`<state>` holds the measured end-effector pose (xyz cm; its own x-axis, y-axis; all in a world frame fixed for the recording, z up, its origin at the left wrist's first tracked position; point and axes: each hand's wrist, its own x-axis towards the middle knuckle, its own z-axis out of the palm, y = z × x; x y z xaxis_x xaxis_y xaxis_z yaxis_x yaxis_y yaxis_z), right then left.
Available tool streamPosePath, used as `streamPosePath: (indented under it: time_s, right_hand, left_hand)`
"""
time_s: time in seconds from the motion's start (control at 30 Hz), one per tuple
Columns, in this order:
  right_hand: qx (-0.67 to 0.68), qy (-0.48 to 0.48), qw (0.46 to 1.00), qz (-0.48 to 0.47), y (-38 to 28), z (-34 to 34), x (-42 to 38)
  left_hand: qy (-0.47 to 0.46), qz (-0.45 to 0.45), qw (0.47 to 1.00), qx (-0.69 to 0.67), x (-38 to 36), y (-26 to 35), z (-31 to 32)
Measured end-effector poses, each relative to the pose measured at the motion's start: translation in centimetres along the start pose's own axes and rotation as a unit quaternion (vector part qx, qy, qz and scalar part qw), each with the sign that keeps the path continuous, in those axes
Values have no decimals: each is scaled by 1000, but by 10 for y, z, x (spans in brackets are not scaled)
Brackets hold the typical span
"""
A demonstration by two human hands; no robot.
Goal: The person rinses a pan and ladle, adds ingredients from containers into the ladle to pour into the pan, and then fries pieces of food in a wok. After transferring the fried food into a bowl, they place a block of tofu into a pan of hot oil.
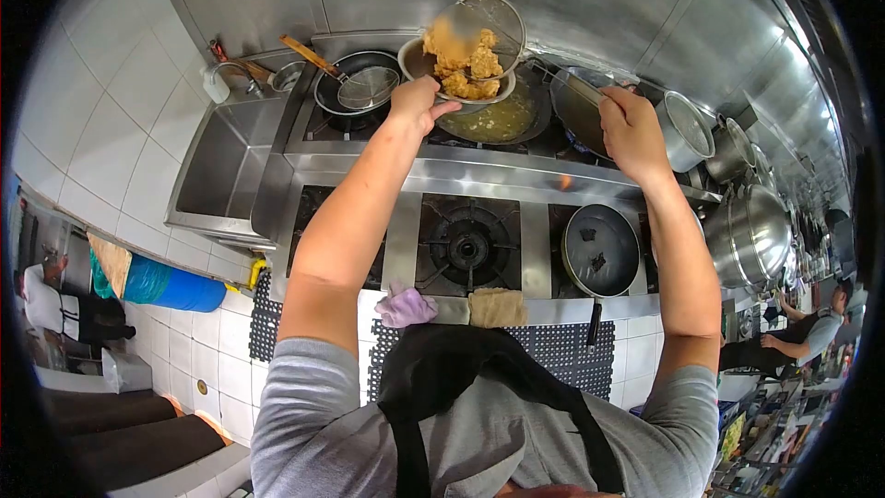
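My left hand grips the near left rim of a metal bowl, thumb stretched along its edge. In my right hand is the long handle of a wire-mesh strainer, its basket tipped over the bowl. Golden, crisp-looking battered fried pieces lie in the bowl and against the mesh; some are blurred. Just under and in front of the bowl is a wok of bubbling oil. The left fingertips are partly hidden behind the bowl's side.
On the left burner sits a black pan with a wooden-handled skimmer across it. A sink adjoins the stove. Pots stand at right, and a frying pan is on the front burner. Cloths lie on the front edge. Other people are farther away.
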<state>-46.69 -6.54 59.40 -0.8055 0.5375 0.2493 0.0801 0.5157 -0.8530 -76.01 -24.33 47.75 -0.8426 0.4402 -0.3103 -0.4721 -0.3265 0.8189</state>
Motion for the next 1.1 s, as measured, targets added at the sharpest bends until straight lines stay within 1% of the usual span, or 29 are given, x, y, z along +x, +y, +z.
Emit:
streamPosePath:
  time_s: [0.03,0.07,0.13,0.2,0.27,0.3,0.37,0.43,0.5,0.57,0.6,0.63,0.7,0.77,0.8,0.83,0.9,0.93,0.97,1.03,1.1]
  right_hand:
    - [-99,11,991,-93,1,0,1]
    - [-195,22,963,-184,-1,0,2]
    - [-206,18,963,-173,-15,1,-2]
    - [-216,15,963,-162,-23,4,-5]
    - [-214,59,947,-232,-24,6,-6]
    - [-214,57,947,-233,-26,7,-9]
    - [-219,69,953,-199,-32,5,-15]
    - [-213,69,956,-190,-34,3,-18]
    - [-207,70,959,-181,-31,0,-18]
    - [-175,98,962,-183,-22,-4,-16]
    - [-174,97,963,-184,-20,-7,-15]
    - [-167,101,966,-167,-18,-11,-15]
    - [-159,103,970,-151,-17,-17,-15]
    - [-18,100,994,-49,-18,-23,-17]
    - [20,112,993,-41,-14,-27,-13]
    - [20,112,993,-41,-8,-35,-8]
    - [161,89,983,25,7,-51,2]
    - [207,101,973,32,15,-56,8]
    - [208,100,973,32,23,-62,13]
    - [284,100,950,79,40,-74,22]
    - [301,104,945,77,58,-76,31]
  left_hand:
    - [1,-1,1000,-1,0,-1,0]
    - [4,-5,1000,-9,-1,-1,0]
    - [8,-10,1000,-17,3,-3,-4]
    - [-14,3,1000,0,9,-8,-13]
    - [-13,4,1000,-13,2,-5,-13]
    - [-13,6,1000,-25,-2,-4,-13]
    - [-14,17,1000,-21,-3,-7,-14]
    - [-15,29,999,-16,-9,-5,-15]
    - [-17,10,999,-48,-20,3,-15]
    - [-21,2,999,-47,-32,7,-15]
    - [-26,-7,999,-46,-38,9,-14]
    - [-24,-6,999,-46,-42,9,-13]
    - [0,24,1000,-16,-50,11,-9]
    - [-6,29,999,-16,-51,9,-13]
    - [-13,34,999,-15,-51,8,-14]
    - [-13,35,999,-15,-52,7,-13]
    - [-25,43,999,5,-53,3,-11]
    - [-23,42,999,5,-53,0,-11]
    - [-18,35,999,-2,-53,-3,-10]
    - [-12,28,1000,-9,-56,-9,-9]
    - [-23,53,998,-10,-63,-14,-11]
